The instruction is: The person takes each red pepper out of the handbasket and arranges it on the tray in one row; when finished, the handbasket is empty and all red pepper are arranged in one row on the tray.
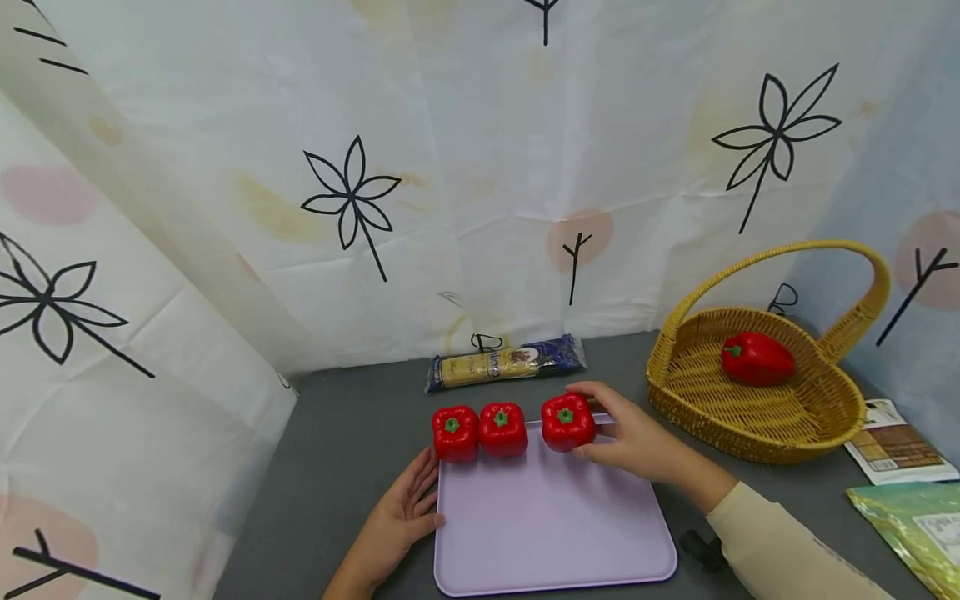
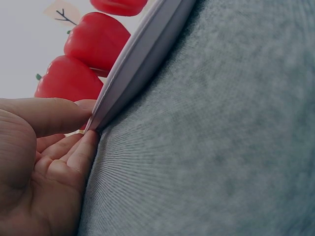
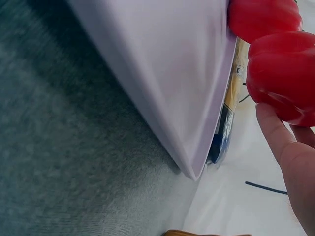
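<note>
At the tray's far edge my right hand (image 1: pixel 633 437) grips a red bell pepper (image 1: pixel 567 422) between thumb and fingers, its green stem facing up. To its left, two more red bell peppers, the left one (image 1: pixel 455 433) and the middle one (image 1: pixel 503 430), sit side by side at the far left corner of the pale purple tray (image 1: pixel 551 533). My left hand (image 1: pixel 397 517) is at the tray's left edge. In the left wrist view, its thumb (image 2: pixel 59 114) lies over the rim with the fingers below. The right wrist view shows fingertips against the held pepper (image 3: pixel 285 76).
A yellow wicker basket (image 1: pixel 750 433) with a tall handle stands at right, holding a red bell pepper (image 1: pixel 757 359). A long pasta packet (image 1: pixel 506 364) lies behind the tray. At right are a brown-and-white packet (image 1: pixel 896 442), a green packet (image 1: pixel 915 525) and a small black object (image 1: pixel 701 550).
</note>
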A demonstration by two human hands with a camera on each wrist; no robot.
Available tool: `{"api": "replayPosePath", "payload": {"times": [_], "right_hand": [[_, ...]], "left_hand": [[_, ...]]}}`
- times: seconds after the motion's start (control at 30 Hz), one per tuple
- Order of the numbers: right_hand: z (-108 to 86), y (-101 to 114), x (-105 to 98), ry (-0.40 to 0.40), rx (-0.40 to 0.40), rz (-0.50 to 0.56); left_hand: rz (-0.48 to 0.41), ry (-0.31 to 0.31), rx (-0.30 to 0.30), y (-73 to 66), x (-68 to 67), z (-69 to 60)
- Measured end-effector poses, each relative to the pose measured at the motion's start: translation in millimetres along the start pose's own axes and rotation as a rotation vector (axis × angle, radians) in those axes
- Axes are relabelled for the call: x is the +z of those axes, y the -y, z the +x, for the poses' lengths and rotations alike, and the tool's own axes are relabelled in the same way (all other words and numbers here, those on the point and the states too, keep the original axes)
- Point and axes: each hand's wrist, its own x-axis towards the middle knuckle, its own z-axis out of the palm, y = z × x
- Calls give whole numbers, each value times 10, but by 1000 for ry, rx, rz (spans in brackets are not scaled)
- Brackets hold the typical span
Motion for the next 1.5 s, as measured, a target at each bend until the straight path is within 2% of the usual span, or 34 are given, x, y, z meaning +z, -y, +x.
{"api": "replayPosePath", "payload": {"times": [0.43, 0.6, 1.03, 1.33, 1.5], "right_hand": [[187, -82, 59, 85, 96, 10], [218, -67, 81, 81, 111, 27], [299, -62, 125, 86, 179, -29], [297, -57, 133, 85, 129, -18], [291, -50, 154, 72, 134, -33]], "left_hand": [[-10, 3, -1, -8, 6, -3], [-6, -3, -2, -7, 2, 4], [-9, -2, -3, 2, 6, 5], [-4, 5, 16, 10, 3, 1], [-8, 11, 18, 19, -3, 3]]}}
